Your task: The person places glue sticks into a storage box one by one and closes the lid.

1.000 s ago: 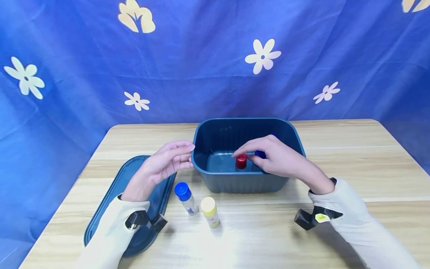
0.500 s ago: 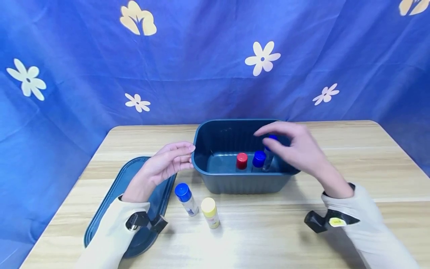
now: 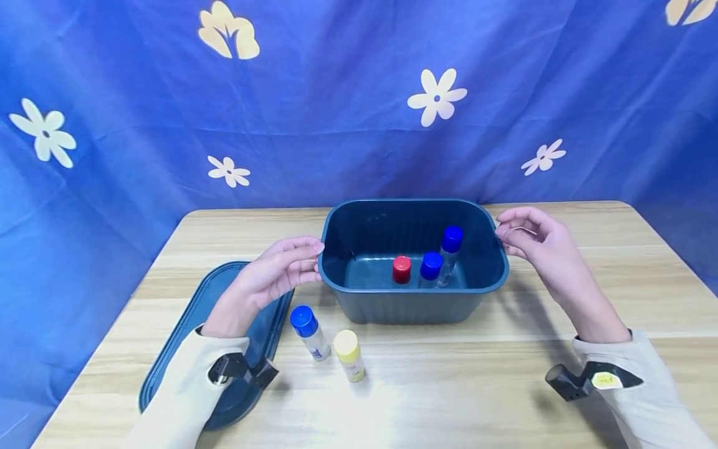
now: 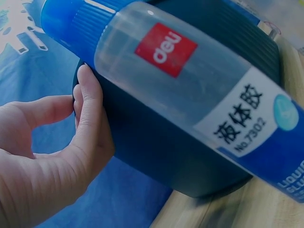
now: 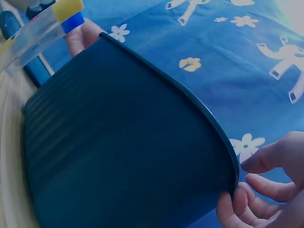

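Left hand (image 3: 280, 268): narrow pinch on bin (image 3: 412, 307).
Right hand (image 3: 543, 249): half-curled at its opposite end; hold unclear.
Bin: near far edge of tabletop (image 3: 465, 374); best steadied evenly.

head: above, forward-down | left, right wrist: close, facing bin (image 3: 412, 307) from either side | bin in all

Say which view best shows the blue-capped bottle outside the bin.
The left wrist view: the bottle looms large there, its label readable, its base cut off by the frame. The head view shows it whole but small; in the right wrist view only part of its blue cap shows plainly.
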Motion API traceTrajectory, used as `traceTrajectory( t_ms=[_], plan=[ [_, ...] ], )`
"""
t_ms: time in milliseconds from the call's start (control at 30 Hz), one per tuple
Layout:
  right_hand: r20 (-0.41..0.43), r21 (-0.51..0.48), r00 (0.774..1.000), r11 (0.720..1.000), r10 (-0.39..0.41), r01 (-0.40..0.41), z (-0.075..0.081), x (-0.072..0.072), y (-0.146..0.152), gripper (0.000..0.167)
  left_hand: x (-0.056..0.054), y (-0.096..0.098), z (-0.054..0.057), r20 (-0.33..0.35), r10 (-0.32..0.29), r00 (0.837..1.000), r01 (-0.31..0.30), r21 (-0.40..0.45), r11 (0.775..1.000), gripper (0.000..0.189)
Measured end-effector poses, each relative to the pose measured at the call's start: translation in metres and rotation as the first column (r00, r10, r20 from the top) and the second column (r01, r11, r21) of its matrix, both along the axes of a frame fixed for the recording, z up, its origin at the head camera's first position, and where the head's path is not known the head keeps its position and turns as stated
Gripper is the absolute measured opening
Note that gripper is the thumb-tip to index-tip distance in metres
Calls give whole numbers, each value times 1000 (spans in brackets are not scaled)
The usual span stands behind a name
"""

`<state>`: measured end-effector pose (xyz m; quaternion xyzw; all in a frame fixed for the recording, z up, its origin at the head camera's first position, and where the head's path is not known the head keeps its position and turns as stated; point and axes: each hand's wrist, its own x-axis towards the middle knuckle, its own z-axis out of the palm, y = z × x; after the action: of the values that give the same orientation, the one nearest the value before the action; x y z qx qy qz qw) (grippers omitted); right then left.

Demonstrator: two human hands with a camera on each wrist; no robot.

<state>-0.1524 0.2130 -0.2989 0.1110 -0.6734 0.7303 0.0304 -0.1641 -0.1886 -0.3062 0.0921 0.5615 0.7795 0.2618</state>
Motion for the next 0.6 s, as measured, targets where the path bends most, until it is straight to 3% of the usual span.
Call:
traceTrajectory(
  t_ms=[100, 200, 267, 333, 467, 533, 600],
  plan=[
    [62, -92, 995, 993, 77, -72, -6, -4, 4, 16, 0, 0, -1, -17, -7, 1000, 7, 3, 1000, 18],
    [123, -194, 974, 967, 189, -163, -11, -7, 11, 21, 0, 0, -1, -37, -22, 999, 22, 6, 1000, 17],
    [161, -271, 944, 933, 288, -239, -13, -10, 17, 24, -1, 1, 0, -42, -24, 999, 24, 2, 1000, 17],
    [206, -351, 897, 885, 390, -304, -14, -12, 22, 27, -1, 0, 1, -39, -22, 999, 23, 0, 1000, 17],
    [262, -455, 816, 812, 515, -366, -14, -16, 27, 29, -1, -1, 1, -27, -12, 1000, 11, -8, 1000, 18],
    [273, -478, 798, 796, 537, -372, -15, -17, 28, 29, 0, -2, 1, -22, -7, 1000, 7, -11, 1000, 19],
    [275, -484, 794, 791, 543, -374, -16, -18, 29, 28, 0, -2, 2, -20, -5, 1000, 5, -13, 1000, 19]
  ],
)
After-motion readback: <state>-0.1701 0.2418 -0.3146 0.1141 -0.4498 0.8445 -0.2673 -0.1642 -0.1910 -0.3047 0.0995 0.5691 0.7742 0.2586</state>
